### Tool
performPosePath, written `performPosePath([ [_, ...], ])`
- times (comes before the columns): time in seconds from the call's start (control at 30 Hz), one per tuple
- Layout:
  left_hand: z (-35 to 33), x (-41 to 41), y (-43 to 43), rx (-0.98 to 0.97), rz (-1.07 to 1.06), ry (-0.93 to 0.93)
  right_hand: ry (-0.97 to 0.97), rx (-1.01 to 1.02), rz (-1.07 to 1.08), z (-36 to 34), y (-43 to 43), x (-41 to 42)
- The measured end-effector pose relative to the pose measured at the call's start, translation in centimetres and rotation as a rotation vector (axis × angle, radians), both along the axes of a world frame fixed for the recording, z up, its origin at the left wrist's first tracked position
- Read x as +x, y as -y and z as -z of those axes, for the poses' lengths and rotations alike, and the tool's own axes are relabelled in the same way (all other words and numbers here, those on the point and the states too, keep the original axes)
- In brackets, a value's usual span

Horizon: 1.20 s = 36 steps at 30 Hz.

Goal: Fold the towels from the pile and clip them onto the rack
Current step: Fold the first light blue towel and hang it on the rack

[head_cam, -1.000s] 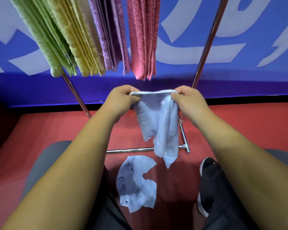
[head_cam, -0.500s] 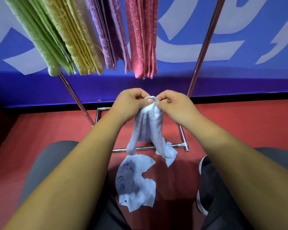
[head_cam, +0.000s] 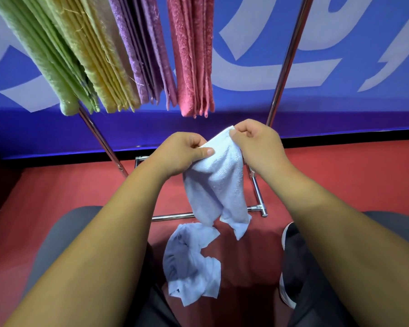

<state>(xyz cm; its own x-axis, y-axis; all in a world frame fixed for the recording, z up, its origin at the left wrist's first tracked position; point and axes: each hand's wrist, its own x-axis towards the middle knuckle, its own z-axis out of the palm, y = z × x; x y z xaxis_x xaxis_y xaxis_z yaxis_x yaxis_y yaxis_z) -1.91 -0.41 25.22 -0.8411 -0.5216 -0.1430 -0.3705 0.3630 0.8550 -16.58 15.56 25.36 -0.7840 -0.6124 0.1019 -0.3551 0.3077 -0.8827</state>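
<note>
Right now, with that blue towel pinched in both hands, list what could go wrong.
1. The left hand and right hand pinch only the top of the blue towel; its uneven tails may spoil the fold.
2. Its low corner hangs near the towel on the floor and the rack's base bar, and might snag.

Setting I see: staged indoor floor area, not a home. Evidence: blue banner (head_cam: 340,43) with large white lettering behind the chrome rack (head_cam: 286,67); red floor (head_cam: 340,180) beneath it; folded coloured towels (head_cam: 189,55) hanging from it.
</note>
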Motion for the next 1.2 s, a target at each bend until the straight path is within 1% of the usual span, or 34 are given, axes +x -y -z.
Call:
performPosePath([
  [0.13,-0.2,0.3,0.5,-0.135,0.004,0.103,0.006,0.004,0.135,-0.5,-0.4,-1.1],
  [0.23,-0.1,0.6,1.3,-0.229,-0.09,0.178,0.03,-0.024,0.244,-0.6,-0.6,-1.6],
  [0.27,0.1,0.6,1.7,-0.233,-0.129,0.18,0.025,-0.019,0.268,-0.6,-0.7,-1.7],
  [0.33,0.4,0.7,2.0,-0.178,-0.191,0.138,0.0,0.014,0.271,-0.7,-0.7,-1.5],
  [0.43,0.4,0.4,1.4,-0.038,-0.179,0.029,0.003,0.054,0.156,-0.9,-0.5,-0.3],
  [0.57,0.1,-0.2,-0.4,0.042,-0.081,-0.095,0.075,0.073,-0.075,0.1,-0.2,1.8],
  [0.63,0.1,-0.4,-0.9,0.037,-0.057,-0.11,0.082,0.06,-0.122,0.4,0.0,2.4],
  [0.77,0.2,-0.5,-0.8,0.001,-0.002,-0.064,0.227,0.028,-0.167,0.4,0.2,2.4],
  [0.8,0.2,-0.5,-0.7,0.004,0.009,-0.055,0.228,0.034,-0.178,0.3,0.1,2.3],
  [0.9,-0.1,-0.3,-0.7,0.023,0.033,-0.048,0.116,0.065,-0.166,0.4,0.0,2.0],
  [1.0,-0.3,-0.3,-0.9,0.044,0.013,-0.042,-0.023,0.112,-0.162,0.4,0.0,1.7],
  [1.1,-0.5,-0.3,-0.8,0.054,-0.006,-0.034,-0.097,0.143,-0.157,0.2,0.0,1.5],
  [1.13,-0.6,-0.3,-0.8,0.029,-0.004,-0.021,-0.122,0.146,-0.14,0.2,0.0,1.3],
  [1.2,-0.7,-0.2,-0.3,-0.107,0.009,0.047,-0.167,0.135,-0.076,0.2,-0.1,0.9],
])
